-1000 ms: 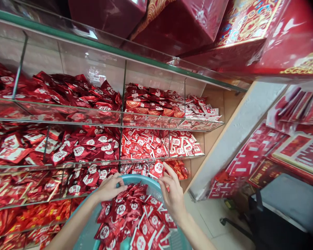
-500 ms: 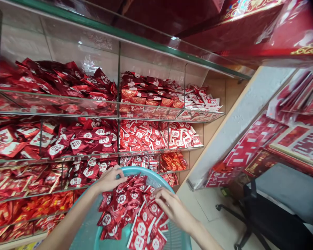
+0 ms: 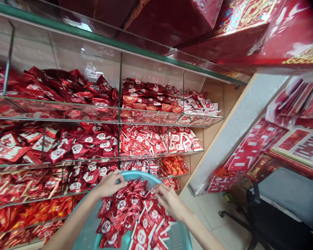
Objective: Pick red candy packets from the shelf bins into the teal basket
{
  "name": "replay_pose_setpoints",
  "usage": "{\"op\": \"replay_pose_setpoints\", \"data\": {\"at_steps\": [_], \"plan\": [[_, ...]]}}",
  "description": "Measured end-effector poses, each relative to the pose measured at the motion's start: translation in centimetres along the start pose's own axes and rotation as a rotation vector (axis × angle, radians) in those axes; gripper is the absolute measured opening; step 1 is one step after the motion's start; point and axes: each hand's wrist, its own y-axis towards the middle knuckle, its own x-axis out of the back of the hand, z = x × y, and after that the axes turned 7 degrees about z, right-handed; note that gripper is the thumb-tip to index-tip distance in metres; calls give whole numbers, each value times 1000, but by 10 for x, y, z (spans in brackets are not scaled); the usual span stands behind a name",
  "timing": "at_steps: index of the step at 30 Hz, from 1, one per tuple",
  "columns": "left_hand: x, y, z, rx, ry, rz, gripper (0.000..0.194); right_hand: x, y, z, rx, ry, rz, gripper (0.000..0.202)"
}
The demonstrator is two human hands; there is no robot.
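Note:
A teal plastic basket [image 3: 181,236] at the bottom centre holds a heap of small red packets [image 3: 121,205] with white round labels. On the right of the heap lie flatter red packets with white edges [image 3: 141,236]. My left hand [image 3: 111,184] rests over the heap's upper left edge near the basket rim, fingers bent over the packets; whether it grips one is hidden. My right hand [image 3: 169,199] is at the heap's upper right, its fingers curled together against a small packet with a round label [image 3: 151,191].
Glass shelves [image 3: 94,119] with dividers, filled with red and orange packets, stand behind the basket. Large red boxes [image 3: 172,21] sit above. At the right are a white pillar [image 3: 224,132], red printed goods [image 3: 253,142] and a black chair [image 3: 284,211].
The view has tilted slightly, so shelves and basket appear lower. My right hand has shifted slightly across the upper right packets; my left hand stays by the rim.

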Motion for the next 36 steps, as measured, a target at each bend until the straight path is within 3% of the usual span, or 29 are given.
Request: {"op": "replay_pose_setpoints", "data": {"at_steps": [4,8,17,23,29,36], "plan": [[1,-1,-1,7,3,12,34,4,-4,-7,-27,-214,93,15],[-1,0,1,-2,-8,4,33,10,-11,-14,25,-399,70,19],[-2,1,3,-13,-1,-11,33,24,-22,-24,-16,-440,64,15],[-2,1,4,-20,13,-6,33,34,-17,-15,16,-482,106,17],[-3,0,4,-14,10,-15,32,46,23,14,113,-418,-41,16],[-4,1,6,-17,7,-20,34,50,107,52,241,-281,-322,21]]}}
